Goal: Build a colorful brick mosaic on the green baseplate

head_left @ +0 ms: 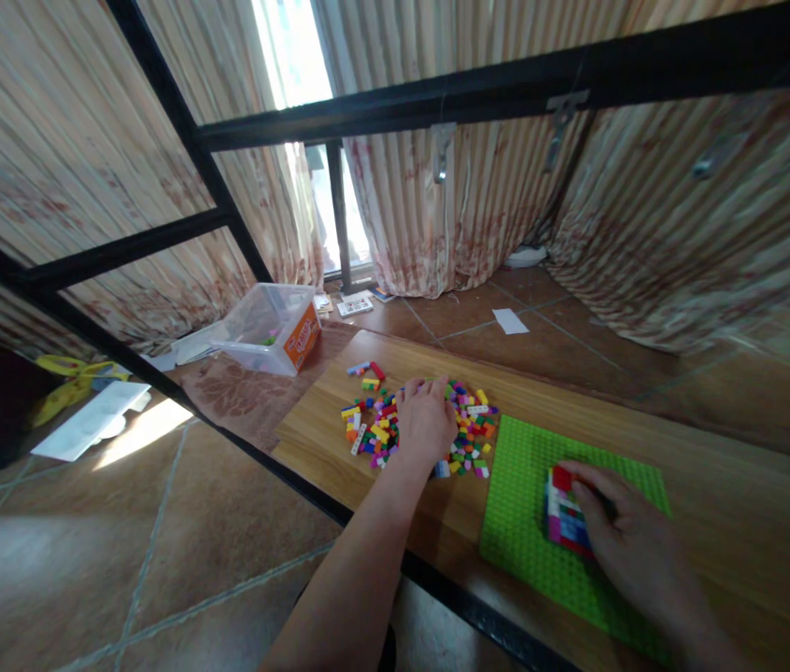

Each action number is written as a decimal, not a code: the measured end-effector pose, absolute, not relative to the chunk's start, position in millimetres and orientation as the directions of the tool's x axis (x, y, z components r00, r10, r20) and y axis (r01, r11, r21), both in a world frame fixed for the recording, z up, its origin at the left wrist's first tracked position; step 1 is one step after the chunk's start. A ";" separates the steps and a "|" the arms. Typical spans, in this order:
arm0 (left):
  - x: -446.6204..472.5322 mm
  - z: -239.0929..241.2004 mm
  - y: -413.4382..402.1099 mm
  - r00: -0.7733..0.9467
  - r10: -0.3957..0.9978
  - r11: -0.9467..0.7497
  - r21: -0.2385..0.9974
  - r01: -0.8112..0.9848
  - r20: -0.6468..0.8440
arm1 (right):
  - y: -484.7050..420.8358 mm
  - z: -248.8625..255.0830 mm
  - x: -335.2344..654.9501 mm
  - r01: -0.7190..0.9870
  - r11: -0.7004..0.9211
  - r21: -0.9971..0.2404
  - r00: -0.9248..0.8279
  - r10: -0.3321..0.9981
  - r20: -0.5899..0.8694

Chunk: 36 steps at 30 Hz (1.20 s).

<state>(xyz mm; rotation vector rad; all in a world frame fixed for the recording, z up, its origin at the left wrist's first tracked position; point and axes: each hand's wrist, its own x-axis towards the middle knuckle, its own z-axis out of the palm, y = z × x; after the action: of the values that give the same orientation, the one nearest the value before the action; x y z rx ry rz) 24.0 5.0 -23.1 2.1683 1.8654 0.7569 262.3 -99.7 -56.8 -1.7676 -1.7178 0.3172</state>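
My left hand [427,422] reaches into a pile of small coloured toy bricks [469,425] on the wooden board. Its fingers are apart and stretched forward among the bricks, their tips partly hidden. To the right, a green studded baseplate [517,485] lies on the same board. Over it, my right hand [623,532] is closed around the edge of a small block of joined bricks [564,513] in red, white, blue and pink. Thumb and forefinger rest by its red corner. The hand covers the block's right side.
A clear plastic bin [261,327] with an orange label stands beyond the board's left end. Black metal bars [381,117] cross in front of the curtains [423,215]. A white paper [511,321] lies on the tiled floor, and a white panel [91,420] at left.
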 end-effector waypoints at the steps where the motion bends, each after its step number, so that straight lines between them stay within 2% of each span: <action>1: 24.3 -22.6 5.2 0.072 0.965 -0.183 0.452 0.873 0.251 | -99.6 -56.5 262.1 0.801 0.066 -0.595 0.113 0.959 0.259; 7: 23.4 -18.5 6.7 0.019 0.976 -0.120 0.466 0.877 0.215 | -98.6 -53.5 259.5 0.786 0.063 -0.615 0.121 0.960 0.253; 15: 23.1 -16.1 8.3 0.049 0.969 -0.174 0.531 0.830 0.240 | -99.0 -55.1 260.9 0.783 0.054 -0.619 0.125 0.962 0.242; 19: 21.1 -16.2 9.9 0.036 0.964 -0.192 0.601 0.776 0.262 | -98.6 -54.4 260.6 0.779 0.057 -0.625 0.123 0.963 0.241; 23: 20.1 -12.4 9.9 0.056 0.945 -0.282 0.712 0.643 0.323 | -99.0 -53.4 259.1 0.767 0.060 -0.639 0.119 0.965 0.234; 27: 24.1 -3.1 3.2 0.136 0.914 -0.397 0.772 0.497 0.382 | -99.6 -52.2 258.6 0.753 0.082 -0.652 0.104 0.965 0.242; 31: 32.7 4.3 -7.4 0.274 0.871 -0.490 0.770 0.409 0.408 | -101.2 -42.4 255.1 0.758 0.104 -0.644 0.126 0.945 0.301; 36: 49.0 5.5 -20.4 0.439 0.823 -0.521 0.785 0.335 0.360 | -106.5 -19.7 238.4 0.639 0.106 -0.761 0.184 0.940 0.286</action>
<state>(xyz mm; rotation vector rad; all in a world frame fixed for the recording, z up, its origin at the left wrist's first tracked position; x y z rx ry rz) 49.0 -20.4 5.5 2.0619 0.9688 0.9986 238.4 -106.5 -19.7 -1.6136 -1.5364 0.4480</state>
